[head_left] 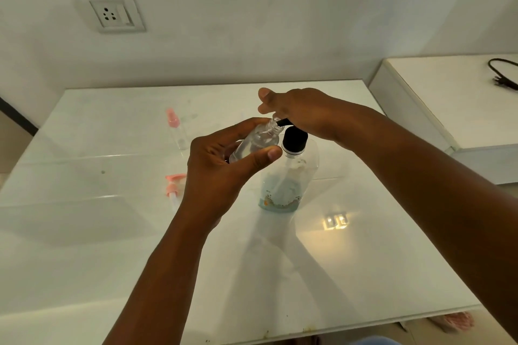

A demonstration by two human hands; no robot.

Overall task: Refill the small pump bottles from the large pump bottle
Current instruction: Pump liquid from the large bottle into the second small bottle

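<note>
A glossy white bench (112, 232) fills most of the view, its surface mirroring a small warm light and carrying faint smudges. It stands against a plain pale wall bearing a white socket plate (111, 12). To the right sits a lower white ledge (437, 98) with a black cable (503, 71) on it.

Near the bench's middle stands the large clear pump bottle with a black collar (288, 173), holding bluish liquid low down. The right hand (302, 115) presses on its black pump head, fingers bent over it. The left hand (224, 165) grips a small clear bottle (256, 141), tilted, with its open neck at the black spout.

A pink pump top (174, 186) lies on the bench left of the hands. Further back stands a small clear bottle with a pink cap (177, 129).
</note>
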